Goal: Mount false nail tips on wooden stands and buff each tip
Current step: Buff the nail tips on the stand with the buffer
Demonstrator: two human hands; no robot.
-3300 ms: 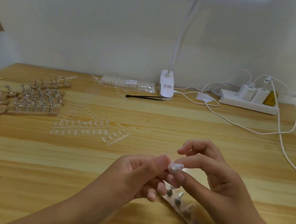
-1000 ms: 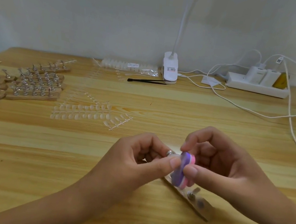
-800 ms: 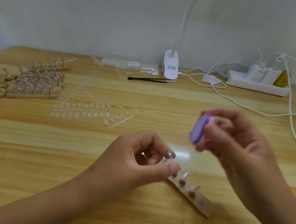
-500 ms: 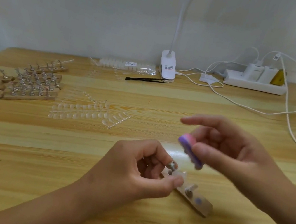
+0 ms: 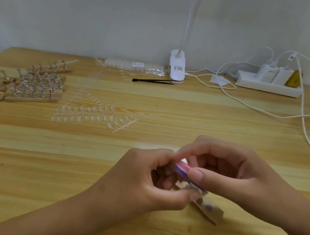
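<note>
Since the frame half a second earlier, the right hand [image 5: 242, 178] has lowered the buffer block [image 5: 183, 169] from above the wooden stand [image 5: 211, 212] onto the spot guarded by the left hand [image 5: 144, 178]. The right hand pinches the block between thumb and fingers. The left hand's curled fingers and thumb close round the stand's far end (the nail tip itself is blurred and cannot be confirmed). The stand lies diagonally on the table [image 5: 172, 104], near the front edge, right of centre. Hazards: excess pressure could pop a tip off its peg or lever the light stand upward; a slipping block could abrade the left fingertips; prolonged strokes could thin the plastic. The block is a rounded foam pad layered pink over purple. The stand is a pale, unfinished wood strip. The loose tips [image 5: 89, 115], clear curved plastic on sprues, lie left of centre. The spare stands [image 5: 33, 86] with small metal pegs sit at the left edge. A white lamp clamp [image 5: 177, 66] and power strip [image 5: 266, 85] occupy the back edge.
</note>
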